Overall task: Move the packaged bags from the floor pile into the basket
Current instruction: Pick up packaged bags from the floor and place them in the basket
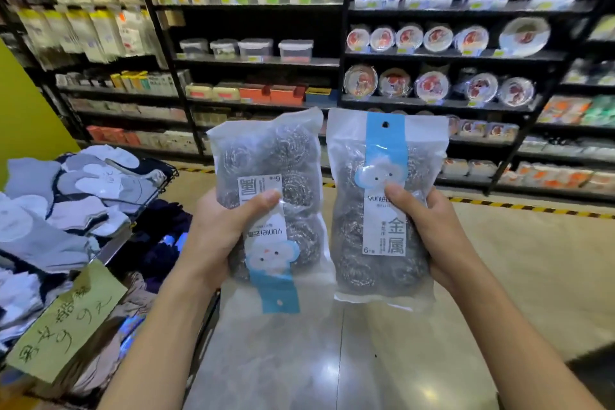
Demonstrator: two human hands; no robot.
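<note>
I hold two clear packaged bags of steel wool scourers up in front of me. My left hand (pixel 219 236) grips the left bag (pixel 266 156), which hangs upside down with its blue header strip at the bottom. My right hand (pixel 432 230) grips the right bag (pixel 382 270), upright, with its blue header and hang hole on top. Each thumb presses on the front label. The bags sit side by side, almost touching. No floor pile and no basket for the bags shows in this view.
A wire bin of socks (pixel 66 210) with a handwritten yellow sign (pixel 66 323) stands at my left. Black store shelves (pixel 342 56) with boxes, containers and plates fill the background. A shiny tiled floor (pixel 299 359) with a yellow-black hazard stripe (pixel 519 206) lies below.
</note>
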